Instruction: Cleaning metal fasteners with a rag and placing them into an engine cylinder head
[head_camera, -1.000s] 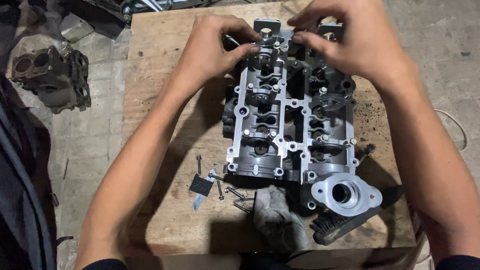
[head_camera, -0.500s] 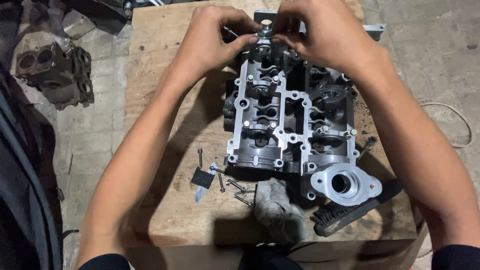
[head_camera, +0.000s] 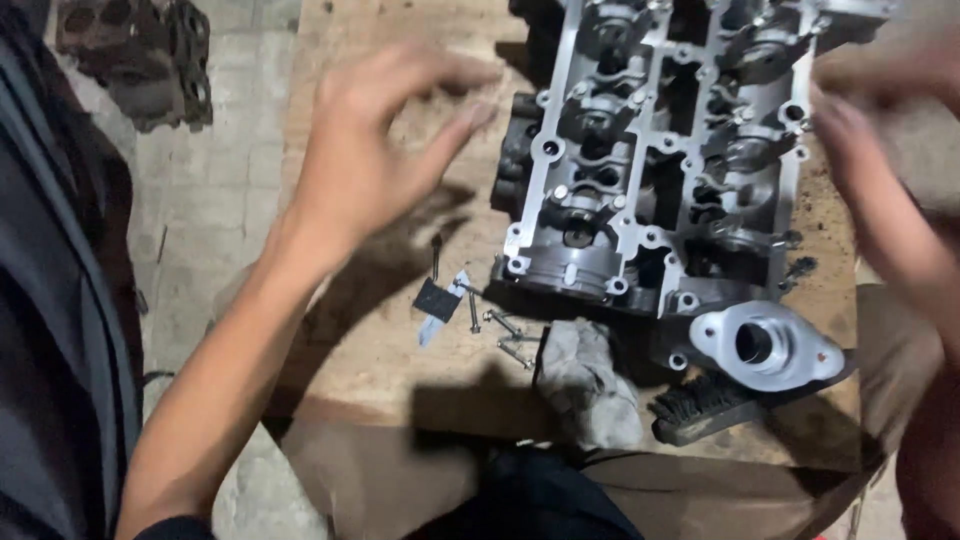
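Both my hands left the cylinder head (head_camera: 660, 170); left hand (head_camera: 375, 150) fingers spread wide, right hand (head_camera: 880, 110) blurred, I cannot tell.

The right hand (head_camera: 880, 120) is smeared by motion blur, its fingers indistinct. The cylinder head (head_camera: 660, 150) runs off the top edge. The engine part (head_camera: 140, 55) on the floor is cropped too.

- The cylinder head (head_camera: 660, 170) looks like cast metal, pale grey, with a dull satin sheen and darker, grimy recesses.
- Its round flange (head_camera: 765, 347) is brighter, smoother metal.
- The counter (head_camera: 380, 340) is bare brown wood, matt and stained.
- The rag (head_camera: 590, 385) is grey cloth, crumpled and dirty.
- The bolts (head_camera: 505, 335) are small, dull metal.
- The floor (head_camera: 210, 200) is rough grey concrete.
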